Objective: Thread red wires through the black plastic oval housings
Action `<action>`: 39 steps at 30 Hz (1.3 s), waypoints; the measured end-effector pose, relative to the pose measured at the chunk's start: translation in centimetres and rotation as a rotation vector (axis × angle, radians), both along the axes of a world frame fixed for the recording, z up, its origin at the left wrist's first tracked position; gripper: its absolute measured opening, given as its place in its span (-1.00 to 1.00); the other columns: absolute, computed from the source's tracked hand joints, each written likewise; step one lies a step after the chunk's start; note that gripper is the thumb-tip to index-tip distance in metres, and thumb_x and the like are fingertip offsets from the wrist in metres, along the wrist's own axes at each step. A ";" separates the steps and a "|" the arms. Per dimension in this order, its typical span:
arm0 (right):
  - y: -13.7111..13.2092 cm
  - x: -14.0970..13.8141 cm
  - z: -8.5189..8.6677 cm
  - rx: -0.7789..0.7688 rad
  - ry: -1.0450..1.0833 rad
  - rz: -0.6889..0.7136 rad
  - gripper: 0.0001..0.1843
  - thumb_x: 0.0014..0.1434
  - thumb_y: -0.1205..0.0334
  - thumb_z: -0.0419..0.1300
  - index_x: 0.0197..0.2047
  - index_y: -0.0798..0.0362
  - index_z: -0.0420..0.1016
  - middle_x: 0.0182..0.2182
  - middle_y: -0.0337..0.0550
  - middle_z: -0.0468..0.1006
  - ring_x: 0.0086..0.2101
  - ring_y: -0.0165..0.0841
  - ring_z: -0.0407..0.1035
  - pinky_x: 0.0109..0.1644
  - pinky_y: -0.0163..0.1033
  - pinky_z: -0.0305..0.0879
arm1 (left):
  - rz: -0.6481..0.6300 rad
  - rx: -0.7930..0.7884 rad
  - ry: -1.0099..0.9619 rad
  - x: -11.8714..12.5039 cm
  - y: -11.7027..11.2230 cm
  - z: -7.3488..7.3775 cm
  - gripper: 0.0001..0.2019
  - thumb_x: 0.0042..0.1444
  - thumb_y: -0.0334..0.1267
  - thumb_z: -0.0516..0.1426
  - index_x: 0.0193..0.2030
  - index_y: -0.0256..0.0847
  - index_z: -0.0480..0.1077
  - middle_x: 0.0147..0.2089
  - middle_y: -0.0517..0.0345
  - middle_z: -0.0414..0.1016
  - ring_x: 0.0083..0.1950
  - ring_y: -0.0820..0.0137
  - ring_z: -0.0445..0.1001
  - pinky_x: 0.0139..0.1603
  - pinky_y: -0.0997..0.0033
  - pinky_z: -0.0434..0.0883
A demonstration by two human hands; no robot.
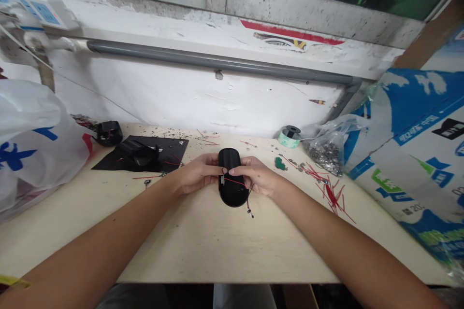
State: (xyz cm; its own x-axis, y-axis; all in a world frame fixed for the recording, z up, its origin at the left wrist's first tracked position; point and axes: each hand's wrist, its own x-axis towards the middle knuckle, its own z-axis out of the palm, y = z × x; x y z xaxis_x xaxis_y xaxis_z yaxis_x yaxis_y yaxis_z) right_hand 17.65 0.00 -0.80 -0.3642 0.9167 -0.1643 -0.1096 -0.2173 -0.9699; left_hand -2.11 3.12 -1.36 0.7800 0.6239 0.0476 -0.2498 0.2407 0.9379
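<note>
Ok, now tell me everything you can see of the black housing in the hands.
The black housing is elongated with rounded ends, smooth and plastic-looking, with a ridged upper part. The left hand and right hand grip its sides, thumbs meeting over its middle. A red wire crosses its face below the thumbs; another lead with a small tip hangs at its right. Whether it touches the table is unclear.
</note>
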 end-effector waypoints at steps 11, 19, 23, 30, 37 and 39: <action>-0.3 -0.2 0.2 0.009 -0.051 -0.015 -0.68 -0.20 0.23 0.42 -0.33 0.19 0.54 -0.51 -0.09 0.63 -0.67 -0.40 0.43 -0.73 -0.41 0.30 | 0.045 0.012 0.047 0.0 -0.2 0.0 -0.71 0.04 -0.37 0.33 -0.06 -0.29 0.53 -0.18 0.03 0.56 -0.19 0.36 0.53 -0.09 0.35 0.40; -0.2 -0.3 -0.1 0.004 -0.035 -0.025 -0.67 -0.19 0.26 0.39 -0.29 0.19 0.55 -0.41 0.00 0.67 -0.54 -0.31 0.52 -0.60 -0.35 0.44 | 0.050 0.036 0.048 0.2 -0.3 0.1 -0.70 0.01 -0.39 0.33 -0.07 -0.29 0.54 -0.17 0.03 0.57 -0.20 0.37 0.51 -0.05 0.34 0.39; -0.2 -0.2 -0.2 0.014 -0.031 -0.008 -0.67 -0.16 0.25 0.40 -0.27 0.19 0.56 -0.41 0.00 0.66 -0.49 -0.27 0.55 -0.54 -0.31 0.48 | 0.038 0.030 0.037 0.2 -0.2 0.0 -0.73 0.02 -0.39 0.32 -0.09 -0.31 0.55 -0.18 0.02 0.57 -0.20 0.38 0.51 -0.05 0.35 0.39; 0.3 0.4 0.0 -0.040 0.153 -0.016 -0.70 -0.06 0.20 0.43 -0.26 0.17 0.56 -0.42 -0.08 0.64 -0.48 -0.36 0.52 -0.38 -0.29 0.54 | 0.153 -0.034 0.011 0.4 -0.3 0.5 -0.66 0.04 -0.35 0.32 -0.02 -0.30 0.48 -0.10 -0.01 0.51 -0.18 0.40 0.49 -0.13 0.39 0.41; 0.9 0.1 0.0 0.057 0.165 -0.384 -0.69 -0.06 0.13 0.45 -0.35 0.14 0.50 -0.37 0.01 0.63 -0.38 -0.19 0.55 -0.43 -0.08 0.60 | 0.801 0.389 0.267 0.3 -0.3 0.4 -0.74 0.10 -0.24 0.19 -0.06 -0.19 0.34 -0.12 0.12 0.36 -0.22 0.39 0.40 -0.23 0.37 0.35; 1.2 0.1 -0.2 0.100 0.193 -0.543 -0.66 -0.10 0.11 0.48 -0.40 0.10 0.44 -0.35 -0.02 0.63 -0.32 -0.17 0.55 -0.33 -0.01 0.63 | 0.870 0.674 0.356 0.4 -0.7 0.5 -0.84 0.14 -0.19 0.17 -0.21 -0.19 0.33 -0.20 0.15 0.35 -0.23 0.40 0.36 -0.23 0.40 0.32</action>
State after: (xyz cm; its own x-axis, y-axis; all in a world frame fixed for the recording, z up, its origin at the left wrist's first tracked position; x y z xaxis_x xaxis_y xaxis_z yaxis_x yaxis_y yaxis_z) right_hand 17.79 1.24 -0.99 0.1477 0.9880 -0.0445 -0.3566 0.0112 -0.9342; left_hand -1.75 2.41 -0.86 0.1351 0.8881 0.4394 0.2187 -0.4593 0.8609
